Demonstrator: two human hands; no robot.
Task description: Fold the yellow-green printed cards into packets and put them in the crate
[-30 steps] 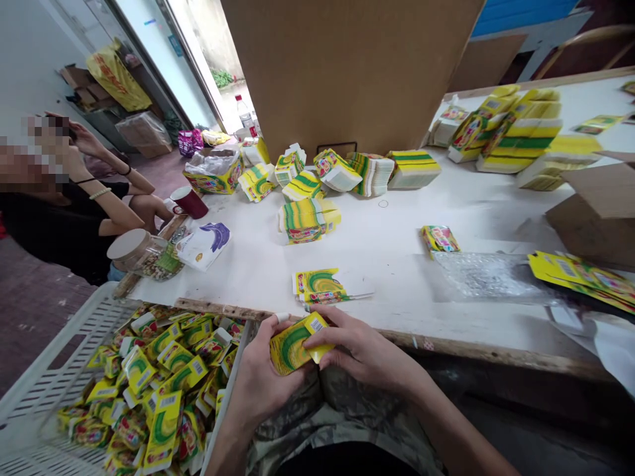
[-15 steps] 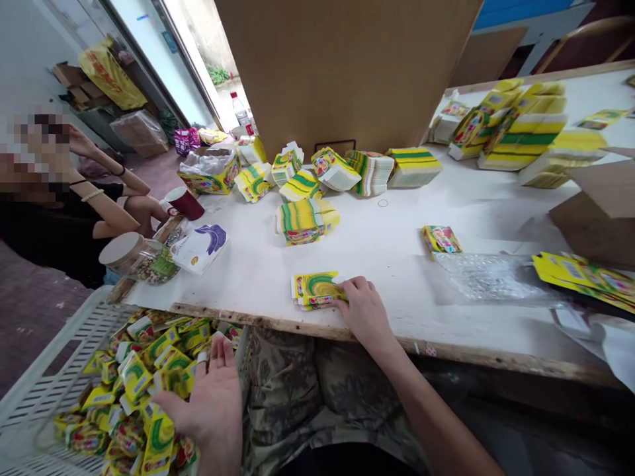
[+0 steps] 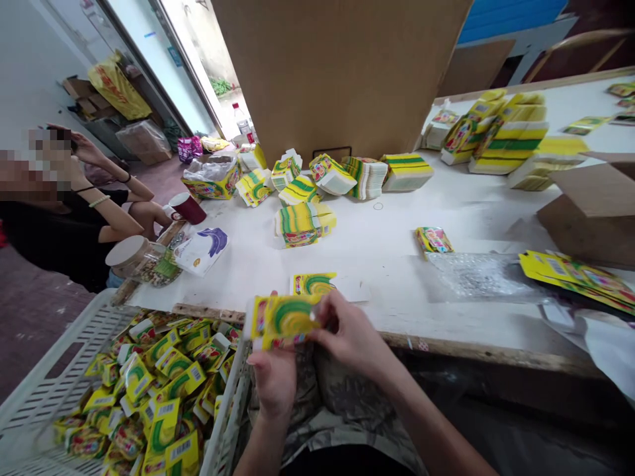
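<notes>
A small yellow carton [image 3: 285,319] with a green swirl is raised at the table's front edge. My right hand [image 3: 350,337] pinches its right end between thumb and fingers. Behind and below the carton is my left hand [image 3: 278,383], palm up, its thumb apart from the carton. The left fingers are mostly hidden; a fingertip shows above the carton's top edge. Whether they touch it, I cannot tell. Just beyond, a similar flat carton [image 3: 312,283] lies on the white table [image 3: 377,254], partly covered by the raised one.
A white plastic crate [image 3: 225,413] full of yellow boxes [image 3: 173,380] stands at lower left. Stacked cartons [image 3: 407,172] line the table's back, before a cardboard sheet [image 3: 337,73]. Bubble wrap [image 3: 486,274] lies right, a lidded jar [image 3: 143,258] left. A person [image 3: 59,225] sits at left.
My right hand has lifted a carton off the table and brought it left and nearer. My left hand has moved up and right from over the crate to behind the carton.
</notes>
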